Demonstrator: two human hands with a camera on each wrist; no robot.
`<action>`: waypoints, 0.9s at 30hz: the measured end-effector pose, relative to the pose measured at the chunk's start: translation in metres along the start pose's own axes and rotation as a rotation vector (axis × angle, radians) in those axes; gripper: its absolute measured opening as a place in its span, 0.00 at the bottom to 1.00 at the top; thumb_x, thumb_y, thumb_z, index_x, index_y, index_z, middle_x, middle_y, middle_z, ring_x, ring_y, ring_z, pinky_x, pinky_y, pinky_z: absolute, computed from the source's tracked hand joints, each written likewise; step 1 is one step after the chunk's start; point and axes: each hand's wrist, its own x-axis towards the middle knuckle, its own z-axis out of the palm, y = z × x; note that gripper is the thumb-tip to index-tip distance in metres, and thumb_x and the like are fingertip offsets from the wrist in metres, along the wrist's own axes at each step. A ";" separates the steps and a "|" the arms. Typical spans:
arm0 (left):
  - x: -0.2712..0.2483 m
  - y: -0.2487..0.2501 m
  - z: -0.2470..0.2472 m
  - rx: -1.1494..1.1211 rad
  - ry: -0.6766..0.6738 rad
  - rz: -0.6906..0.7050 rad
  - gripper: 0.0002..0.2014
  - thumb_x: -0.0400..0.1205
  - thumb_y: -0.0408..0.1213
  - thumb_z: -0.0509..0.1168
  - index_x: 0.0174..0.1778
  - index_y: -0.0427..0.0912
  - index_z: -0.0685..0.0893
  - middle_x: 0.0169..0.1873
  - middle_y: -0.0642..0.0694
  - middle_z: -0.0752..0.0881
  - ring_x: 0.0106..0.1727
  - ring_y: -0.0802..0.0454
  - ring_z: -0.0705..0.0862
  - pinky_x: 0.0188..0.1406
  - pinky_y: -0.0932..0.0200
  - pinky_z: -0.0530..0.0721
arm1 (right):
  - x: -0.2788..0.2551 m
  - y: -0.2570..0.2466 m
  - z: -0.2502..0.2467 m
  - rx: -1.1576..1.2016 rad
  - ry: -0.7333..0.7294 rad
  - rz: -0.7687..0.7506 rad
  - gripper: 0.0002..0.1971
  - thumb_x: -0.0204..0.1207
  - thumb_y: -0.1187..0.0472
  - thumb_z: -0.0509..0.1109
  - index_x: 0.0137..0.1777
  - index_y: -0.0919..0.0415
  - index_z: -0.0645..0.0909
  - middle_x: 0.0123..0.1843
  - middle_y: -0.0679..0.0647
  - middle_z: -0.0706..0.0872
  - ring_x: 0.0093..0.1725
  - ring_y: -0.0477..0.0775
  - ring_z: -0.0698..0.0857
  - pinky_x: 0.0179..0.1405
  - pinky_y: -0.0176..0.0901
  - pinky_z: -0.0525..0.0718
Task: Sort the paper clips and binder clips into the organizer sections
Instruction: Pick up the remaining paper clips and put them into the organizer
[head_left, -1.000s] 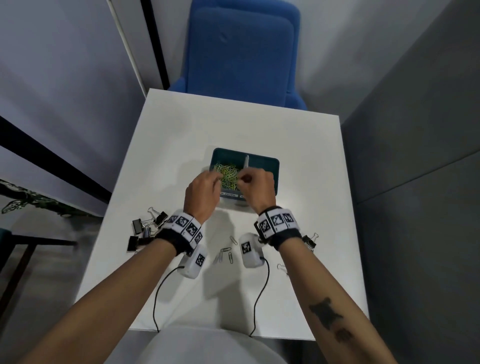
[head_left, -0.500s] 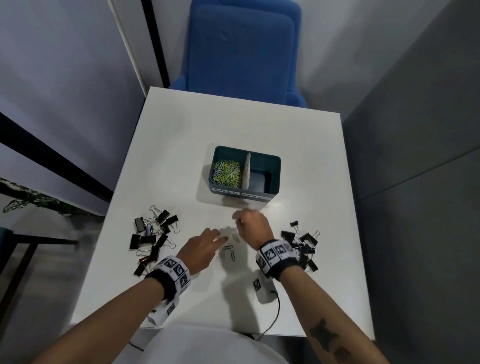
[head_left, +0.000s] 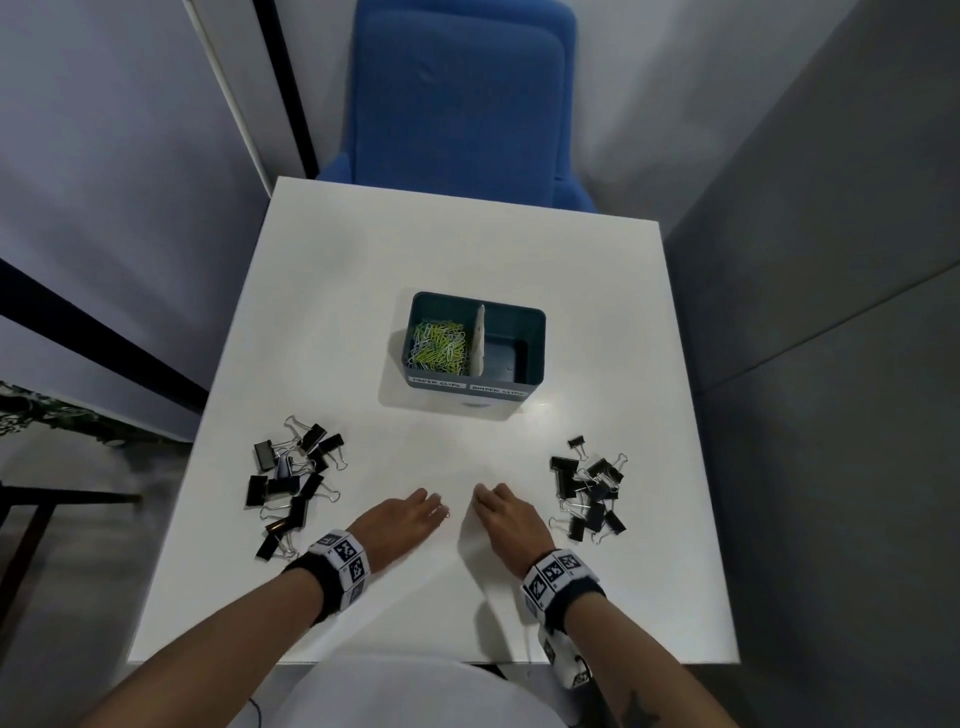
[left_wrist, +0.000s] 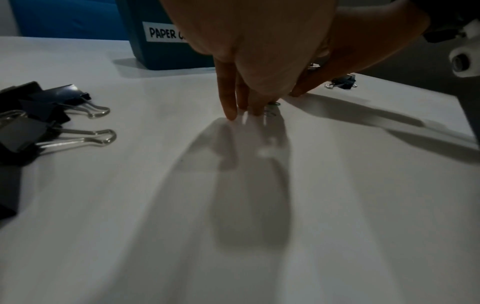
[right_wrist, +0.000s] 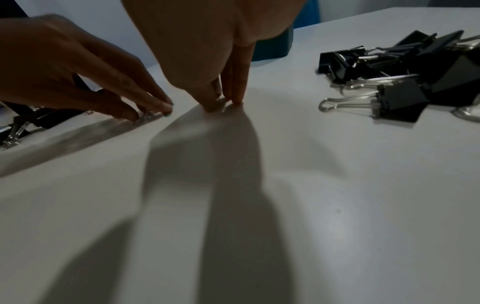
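Both hands are low on the white bench (head_left: 363, 312), close to the near edge and just beside each other. The left hand (head_left: 397, 525) has its fingers stretched out and pressed down on the bench. Under its fingertips (left_wrist: 231, 115) lie a few loose paper clips (left_wrist: 271, 110); in the left wrist view they are small and partly hidden, so I cannot count them. This hand presses on them and does not close around them. The right hand (head_left: 501, 517) also points down to the bench, with thumb and fingertips (right_wrist: 237, 98) brought together on the surface. If something is pinched between them, I cannot tell; the right wrist view is too dark there.

The organizer (head_left: 535, 332), a dark teal box, stands in the middle of the bench, well apart from the hands. A pale divider (head_left: 479, 340) splits it in two sections. The left section holds a heap of green and white clips (head_left: 439, 345). In the right section no clips can be seen. White labels (head_left: 465, 387) are on the front wall; the left one begins with "PAPER".

Two piles of black binder clips lie on the bench: the left pile (head_left: 291, 478) beside the left hand and the right pile (head_left: 589, 491) beside the right hand. A blue chair (head_left: 457, 93) stands behind the bench.
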 end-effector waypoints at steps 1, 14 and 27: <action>-0.001 0.000 -0.001 -0.023 -0.016 -0.051 0.28 0.58 0.30 0.79 0.54 0.41 0.80 0.46 0.47 0.83 0.43 0.50 0.80 0.13 0.59 0.75 | -0.001 0.000 0.001 0.001 0.005 0.002 0.17 0.52 0.73 0.79 0.42 0.63 0.86 0.49 0.54 0.85 0.41 0.55 0.82 0.18 0.41 0.76; 0.001 0.009 -0.001 -0.462 0.116 -0.580 0.09 0.71 0.29 0.75 0.35 0.43 0.81 0.35 0.46 0.81 0.38 0.44 0.83 0.27 0.53 0.82 | 0.011 -0.014 -0.008 0.246 0.048 0.377 0.12 0.63 0.74 0.73 0.42 0.59 0.84 0.35 0.54 0.85 0.35 0.59 0.84 0.26 0.41 0.73; 0.006 0.005 -0.017 -0.679 0.116 -0.856 0.09 0.73 0.28 0.63 0.45 0.40 0.86 0.44 0.42 0.86 0.47 0.40 0.84 0.43 0.56 0.76 | 0.060 -0.004 -0.084 0.615 0.333 0.471 0.10 0.68 0.72 0.71 0.44 0.58 0.89 0.43 0.53 0.91 0.40 0.51 0.87 0.46 0.41 0.87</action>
